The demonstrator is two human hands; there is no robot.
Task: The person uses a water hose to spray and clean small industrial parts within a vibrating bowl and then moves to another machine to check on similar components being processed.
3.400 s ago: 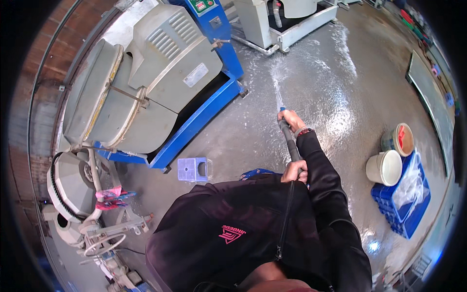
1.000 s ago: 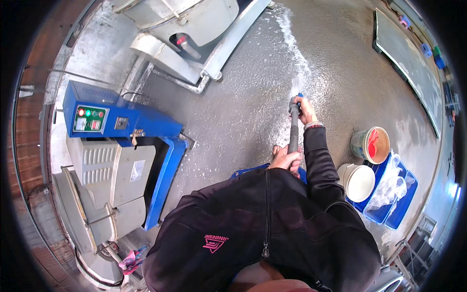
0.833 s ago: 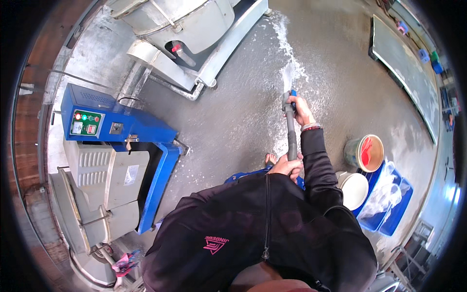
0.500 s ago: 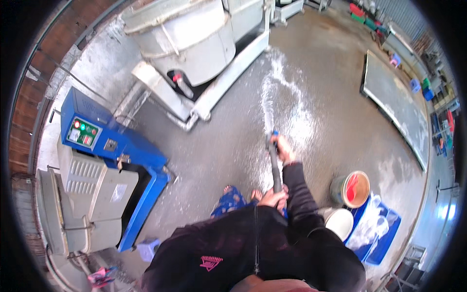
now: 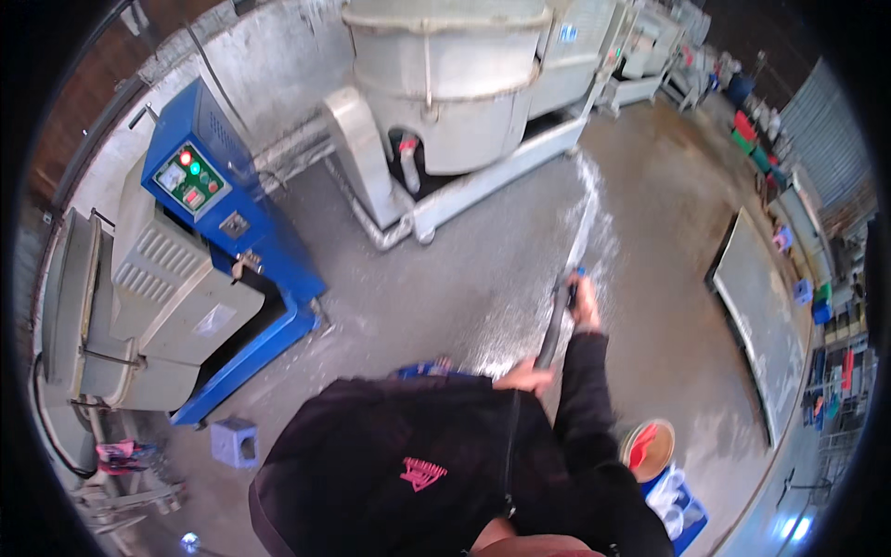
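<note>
A dark grey hose (image 5: 554, 330) runs forward from my body, and white water (image 5: 587, 218) shoots from its front end onto the wet floor. My right hand (image 5: 585, 304) is closed around the hose near its mouth, by a small blue part. Farther back, close to my jacket, my left hand (image 5: 525, 377) is wrapped round the same hose. The jet lands beside the base frame of a large round pale machine (image 5: 445, 84).
A blue and beige machine (image 5: 232, 213) with lit buttons stands at left, near a small lilac stool (image 5: 234, 441). A flat grey panel (image 5: 756, 316) lies at right. A bucket (image 5: 657, 450) and a blue crate (image 5: 685, 520) sit at lower right.
The view has turned rightward and tilted up, so the round machine shows more fully. Both hands still hold the hose, and the water now lands nearer that machine's base.
</note>
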